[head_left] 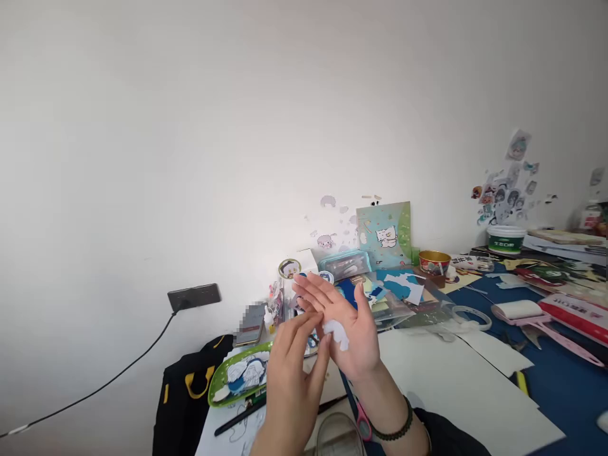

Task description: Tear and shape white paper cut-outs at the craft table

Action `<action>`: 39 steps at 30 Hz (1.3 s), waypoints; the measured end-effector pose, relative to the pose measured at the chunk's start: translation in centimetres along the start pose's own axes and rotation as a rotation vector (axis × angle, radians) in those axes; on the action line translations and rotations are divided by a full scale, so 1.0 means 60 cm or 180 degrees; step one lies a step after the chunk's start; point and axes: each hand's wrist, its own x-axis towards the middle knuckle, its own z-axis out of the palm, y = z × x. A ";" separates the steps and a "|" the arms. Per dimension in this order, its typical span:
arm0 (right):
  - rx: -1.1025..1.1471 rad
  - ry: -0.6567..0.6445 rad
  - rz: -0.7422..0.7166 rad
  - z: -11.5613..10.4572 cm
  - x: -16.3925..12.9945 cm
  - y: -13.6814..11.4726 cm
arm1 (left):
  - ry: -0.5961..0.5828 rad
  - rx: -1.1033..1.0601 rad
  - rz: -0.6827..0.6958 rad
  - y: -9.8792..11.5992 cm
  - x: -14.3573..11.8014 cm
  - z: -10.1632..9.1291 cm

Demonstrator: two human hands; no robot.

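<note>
— Plain white wall point(190, 126) fills the upper left of the frame, and a crowded craft table point(456, 380) runs from the bottom centre off to the right. What are your hands doing?

— My right hand point(349, 329) is held up at centre frame, palm turned to me, fingers spread apart and straight. A small white cut-out paper scrap point(338, 332) lies on that palm. A dark beaded bracelet point(394, 430) sits on the wrist.

— And the other one?

— My left hand point(292, 380) rises from the bottom centre, its fingers loosely parted, the fingertips point(327, 341) just touching the left edge of the scrap. I can't tell whether they are pinching it or only resting against it.

— What lies about them?

— Just left of my left hand sits a green oval tray with blue and white paper pieces point(237, 380); below it a black pen point(237, 418). Pink-handled scissors point(361, 421) show under my right wrist, lower centre. Behind my hands, mid frame, stands a teal illustrated card with a white cartoon cat point(384, 234), leaning on the wall, and a red-and-gold round tin point(434, 261) just right of it. Farther right lies a pink lint roller point(522, 311) on blue table covering. A black wall socket with a cord point(194, 296) is at middle left.
</note>
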 end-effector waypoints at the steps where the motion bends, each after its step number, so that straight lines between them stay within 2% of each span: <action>1: -0.0110 0.0001 -0.0018 0.007 -0.009 0.002 | 0.0027 -0.0025 0.0032 0.006 0.000 -0.005; 5: -0.0519 0.0045 0.0025 0.029 -0.052 0.012 | -0.0084 -0.0016 -0.0066 0.032 -0.015 -0.022; 8: -0.0671 0.0186 0.0086 0.030 -0.082 0.014 | -0.0215 0.0120 -0.0103 0.058 -0.042 -0.026; 11: -0.0418 0.0593 0.0061 0.008 -0.108 0.009 | -0.0301 0.0046 -0.0023 0.088 -0.078 -0.028; 14: -0.0382 0.1181 -0.0008 -0.036 -0.144 0.000 | -0.0449 -0.0302 -0.0300 0.108 -0.106 -0.034; 15: -0.0590 0.1352 -0.0056 -0.051 -0.160 -0.003 | -0.0514 -0.0429 -0.0502 0.109 -0.112 -0.035; 17: -0.1315 0.1436 -0.0041 -0.074 -0.198 -0.008 | -0.0680 -0.0670 -0.0947 0.107 -0.119 -0.036; 20: -0.2505 0.1160 0.0268 -0.081 -0.254 -0.013 | -0.0983 -0.0988 -0.1389 0.101 -0.126 -0.028; 22: -0.3150 0.1009 0.0379 -0.069 -0.282 -0.017 | -0.1146 -0.1061 -0.1470 0.105 -0.131 -0.020; 25: -0.3888 0.1104 0.0078 -0.043 -0.309 -0.027 | -0.1340 -0.0973 -0.1421 0.123 -0.140 -0.012; 28: -0.4234 0.1245 -0.0102 -0.029 -0.336 -0.038 | -0.1605 -0.1091 -0.1397 0.138 -0.149 -0.007; 30: -0.4345 0.1343 -0.0121 -0.033 -0.362 -0.042 | -0.1757 -0.1266 -0.1487 0.139 -0.153 -0.001; 32: -0.4263 0.1683 -0.0210 -0.049 -0.392 -0.043 | -0.1825 -0.1331 -0.1621 0.132 -0.158 0.009; 34: -0.3891 0.2421 -0.0382 -0.076 -0.422 -0.044 | -0.1861 -0.1228 -0.1625 0.119 -0.162 0.026; 36: -0.3465 0.3379 -0.0504 -0.109 -0.444 -0.049 | -0.1917 -0.1028 -0.1411 0.105 -0.165 0.049; 37: -0.3397 0.3696 -0.0507 -0.125 -0.451 -0.054 | -0.1941 -0.0907 -0.1252 0.100 -0.167 0.064; 39: -0.3465 0.4016 -0.0365 -0.153 -0.457 -0.067 | -0.1981 -0.0808 -0.1053 0.092 -0.170 0.095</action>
